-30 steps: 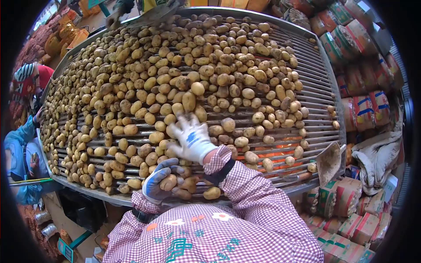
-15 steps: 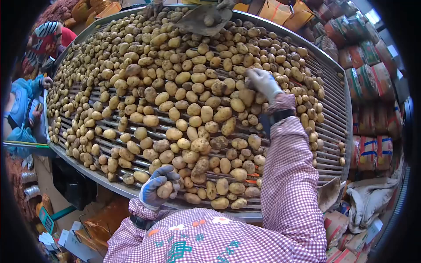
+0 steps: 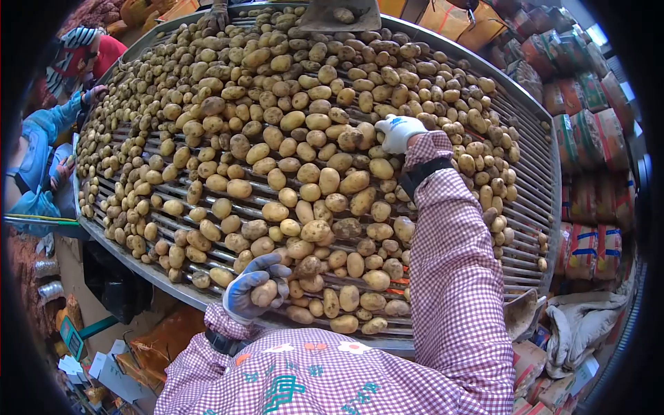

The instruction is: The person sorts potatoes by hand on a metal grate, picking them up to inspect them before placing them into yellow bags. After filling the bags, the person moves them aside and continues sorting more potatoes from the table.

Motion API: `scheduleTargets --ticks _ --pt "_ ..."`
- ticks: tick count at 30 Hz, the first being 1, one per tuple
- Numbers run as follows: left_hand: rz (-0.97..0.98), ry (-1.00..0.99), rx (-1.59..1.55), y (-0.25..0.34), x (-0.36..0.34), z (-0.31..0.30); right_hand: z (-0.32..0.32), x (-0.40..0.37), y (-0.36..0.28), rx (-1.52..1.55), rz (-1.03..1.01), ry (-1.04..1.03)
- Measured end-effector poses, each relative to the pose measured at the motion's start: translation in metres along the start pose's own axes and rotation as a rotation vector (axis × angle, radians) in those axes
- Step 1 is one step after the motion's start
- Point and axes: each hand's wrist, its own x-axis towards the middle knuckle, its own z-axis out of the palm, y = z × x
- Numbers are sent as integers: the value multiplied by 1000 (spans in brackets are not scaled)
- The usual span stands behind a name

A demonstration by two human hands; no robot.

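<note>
Potatoes (image 3: 311, 230) of many sizes, several smeared with soil, cover a slatted metal sorting table (image 3: 238, 200). Near the front edge, my left hand (image 3: 252, 287), in a grey-blue glove, is closed around a potato (image 3: 264, 293), palm turned up. My right hand (image 3: 401, 133) wears a white glove and reaches over the middle right of the pile, back upward. Its fingertips point left, beside a potato (image 3: 366, 135); the curled fingers are mostly hidden beneath the hand, so whether they grip anything does not show.
At the far edge a metal scoop (image 3: 340, 19) bears a potato, and another person's gloved hand (image 3: 220, 15) rests nearby. A person in blue sleeves (image 3: 55, 114) stands left. Packed sacks (image 3: 588, 138) are stacked right; a second scoop (image 3: 520, 315) lies at the near right corner.
My right hand has shifted slightly left, its back now turned up. My left hand keeps its potato. The far scoop has moved back and right, and the person at left leans in differently.
</note>
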Motion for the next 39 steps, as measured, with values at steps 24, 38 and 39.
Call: scheduleTargets --ticks 24,38,39 --pt "-15 5 -129 1 15 4 47 -23 -96 536 -184 686" --pt "208 -15 -358 1 9 4 15 -20 -158 708 -597 975" --pt "171 -217 -366 2 11 -11 10 3 -150 601 -551 1050"
